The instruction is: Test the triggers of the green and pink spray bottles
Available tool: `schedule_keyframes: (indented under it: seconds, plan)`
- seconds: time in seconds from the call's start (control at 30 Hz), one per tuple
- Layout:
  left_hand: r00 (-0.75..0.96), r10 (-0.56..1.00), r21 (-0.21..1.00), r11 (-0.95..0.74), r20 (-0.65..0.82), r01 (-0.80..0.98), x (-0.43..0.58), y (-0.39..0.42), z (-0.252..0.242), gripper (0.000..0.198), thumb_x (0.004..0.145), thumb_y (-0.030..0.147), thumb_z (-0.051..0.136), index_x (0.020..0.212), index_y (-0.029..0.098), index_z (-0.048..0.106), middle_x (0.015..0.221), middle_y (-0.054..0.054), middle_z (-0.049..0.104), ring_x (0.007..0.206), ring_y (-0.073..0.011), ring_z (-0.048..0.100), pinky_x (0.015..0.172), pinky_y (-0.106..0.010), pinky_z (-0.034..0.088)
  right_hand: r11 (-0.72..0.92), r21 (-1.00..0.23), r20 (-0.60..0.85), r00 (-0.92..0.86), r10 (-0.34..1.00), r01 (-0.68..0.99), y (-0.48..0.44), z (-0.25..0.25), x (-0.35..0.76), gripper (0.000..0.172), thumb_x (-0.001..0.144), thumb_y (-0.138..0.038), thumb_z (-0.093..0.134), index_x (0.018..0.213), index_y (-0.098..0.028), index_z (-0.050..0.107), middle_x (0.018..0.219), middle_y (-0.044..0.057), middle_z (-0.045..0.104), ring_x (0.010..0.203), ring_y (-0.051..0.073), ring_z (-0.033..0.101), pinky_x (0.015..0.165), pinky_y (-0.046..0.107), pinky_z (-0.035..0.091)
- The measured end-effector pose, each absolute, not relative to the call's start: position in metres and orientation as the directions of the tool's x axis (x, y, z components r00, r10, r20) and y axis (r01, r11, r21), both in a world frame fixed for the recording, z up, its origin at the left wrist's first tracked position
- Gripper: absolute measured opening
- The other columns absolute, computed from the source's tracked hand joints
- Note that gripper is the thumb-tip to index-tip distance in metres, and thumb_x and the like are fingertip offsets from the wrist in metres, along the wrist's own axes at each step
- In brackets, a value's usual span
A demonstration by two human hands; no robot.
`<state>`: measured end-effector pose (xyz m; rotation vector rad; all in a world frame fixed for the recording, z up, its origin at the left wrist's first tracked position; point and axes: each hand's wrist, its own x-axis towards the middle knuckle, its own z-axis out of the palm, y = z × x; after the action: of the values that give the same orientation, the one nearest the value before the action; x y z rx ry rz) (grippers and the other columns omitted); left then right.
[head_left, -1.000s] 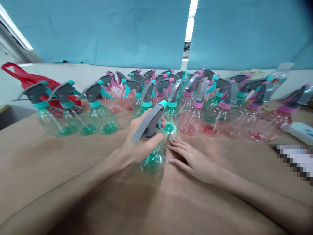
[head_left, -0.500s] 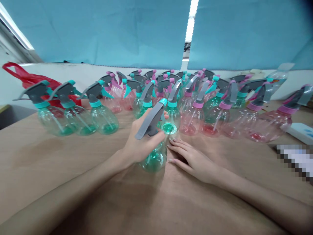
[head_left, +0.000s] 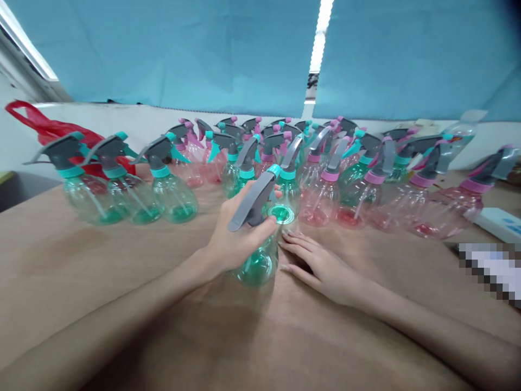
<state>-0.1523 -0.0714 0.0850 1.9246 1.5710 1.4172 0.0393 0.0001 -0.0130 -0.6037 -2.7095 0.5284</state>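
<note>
My left hand (head_left: 234, 233) is closed around the neck of a green spray bottle (head_left: 256, 266) with a grey trigger head and teal nozzle. The bottle stands upright in front of me; its collar is hidden by my fingers. My right hand (head_left: 315, 266) lies flat on the wooden table (head_left: 163, 336), fingers stretched out, just right of that bottle and holding nothing. Right behind the held bottle is another green spray bottle (head_left: 288, 190). A pink spray bottle (head_left: 319, 203) stands beyond my right fingertips.
Three green spray bottles (head_left: 175, 198) stand in a row at left, before a red plastic bag (head_left: 52, 127). Several pink and green spray bottles crowd the back and right. At the right edge are a white box (head_left: 499, 224) and a pixelated flat object (head_left: 492, 271). A blue curtain (head_left: 183, 54) hangs behind.
Almost nothing differs. My left hand and the held bottle's head have shifted very slightly right, with a slight shift of the view. My right hand stays in place.
</note>
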Motion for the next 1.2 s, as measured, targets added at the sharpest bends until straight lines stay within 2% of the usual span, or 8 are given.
schedule_keyframes:
  seconds: [0.33, 0.5, 0.6, 0.77, 0.83, 0.93, 1.03, 1.2]
  plan:
    - [-0.095, 0.86, 0.719, -0.353, 0.501, 0.599, -0.153, -0.071, 0.082, 0.032, 0.076, 0.014, 0.054, 0.107, 0.022, 0.057, 0.077, 0.003, 0.056, 0.054, -0.0109, 0.044, 0.058, -0.028, 0.04, 0.841, -0.435, 0.233, -0.861, 0.451, 0.322, 0.0, -0.011, 0.037, 0.049, 0.097, -0.046, 0.047, 0.136, -0.016, 0.051, 0.141, 0.015, 0.053, 0.135, 0.029, 0.043, 0.112, 0.05, 0.036]
    - [-0.06, 0.867, 0.731, -0.377, 0.494, 0.569, -0.154, -0.07, 0.08, 0.039, 0.071, 0.008, 0.052, 0.108, 0.022, 0.057, 0.099, 0.0, 0.063, 0.068, -0.0125, 0.056, 0.066, -0.028, 0.046, 0.787, -0.524, 0.269, -0.813, 0.516, 0.327, -0.008, 0.002, 0.033, 0.042, 0.099, -0.037, 0.042, 0.137, -0.018, 0.044, 0.146, 0.014, 0.046, 0.132, 0.027, 0.046, 0.107, 0.049, 0.043]
    - [-0.066, 0.853, 0.735, -0.405, 0.518, 0.545, -0.154, -0.069, 0.078, 0.039, 0.071, 0.009, 0.052, 0.108, 0.02, 0.057, 0.097, -0.001, 0.064, 0.071, -0.0134, 0.057, 0.068, -0.029, 0.048, 0.784, -0.556, 0.339, -0.786, 0.516, 0.275, -0.018, 0.017, 0.027, 0.039, 0.098, -0.027, 0.039, 0.137, -0.018, 0.041, 0.144, 0.015, 0.048, 0.128, 0.026, 0.051, 0.103, 0.05, 0.045]
    - [-0.09, 0.829, 0.726, -0.425, 0.553, 0.541, -0.157, -0.074, 0.077, 0.041, 0.072, 0.008, 0.052, 0.111, 0.018, 0.056, 0.096, -0.002, 0.065, 0.068, -0.0126, 0.057, 0.064, -0.029, 0.047, 0.772, -0.603, 0.332, -0.816, 0.473, 0.202, -0.032, 0.043, 0.012, 0.057, 0.081, -0.011, 0.047, 0.137, -0.014, 0.038, 0.119, 0.015, 0.064, 0.111, 0.03, 0.061, 0.089, 0.051, 0.052]
    - [-0.119, 0.831, 0.736, -0.403, 0.543, 0.544, -0.163, -0.079, 0.077, 0.041, 0.075, 0.009, 0.053, 0.115, 0.018, 0.055, 0.104, -0.004, 0.066, 0.068, -0.0125, 0.058, 0.064, -0.028, 0.047, 0.758, -0.628, 0.318, -0.831, 0.456, 0.175, -0.037, 0.05, 0.003, 0.06, 0.078, -0.015, 0.053, 0.137, -0.013, 0.038, 0.123, 0.016, 0.061, 0.115, 0.032, 0.059, 0.093, 0.053, 0.05]
    - [-0.162, 0.831, 0.734, -0.357, 0.532, 0.578, -0.178, -0.086, 0.077, 0.036, 0.08, 0.014, 0.056, 0.116, 0.019, 0.056, 0.11, -0.005, 0.066, 0.071, -0.0131, 0.059, 0.066, -0.029, 0.048, 0.729, -0.667, 0.3, -0.841, 0.45, 0.152, -0.043, 0.055, -0.016, 0.063, 0.081, -0.033, 0.065, 0.136, -0.015, 0.038, 0.131, 0.018, 0.055, 0.121, 0.033, 0.054, 0.098, 0.054, 0.047]
    - [-0.196, 0.827, 0.735, -0.327, 0.527, 0.594, -0.195, -0.091, 0.077, 0.031, 0.084, 0.023, 0.06, 0.115, 0.019, 0.057, 0.111, -0.005, 0.067, 0.084, -0.0165, 0.063, 0.074, -0.031, 0.05, 0.727, -0.663, 0.324, -0.806, 0.495, 0.179, -0.05, 0.055, -0.043, 0.066, 0.079, -0.049, 0.07, 0.13, -0.018, 0.042, 0.124, 0.016, 0.06, 0.12, 0.034, 0.054, 0.094, 0.054, 0.049]
    - [-0.19, 0.836, 0.749, -0.33, 0.515, 0.574, -0.221, -0.103, 0.076, 0.034, 0.089, 0.034, 0.061, 0.121, 0.024, 0.054, 0.118, -0.005, 0.066, 0.105, -0.0211, 0.063, 0.093, -0.037, 0.049, 0.799, -0.563, 0.415, -0.764, 0.494, 0.211, -0.061, 0.055, -0.084, 0.058, 0.083, -0.044, 0.067, 0.129, -0.02, 0.043, 0.121, 0.016, 0.061, 0.121, 0.036, 0.055, 0.092, 0.054, 0.05]
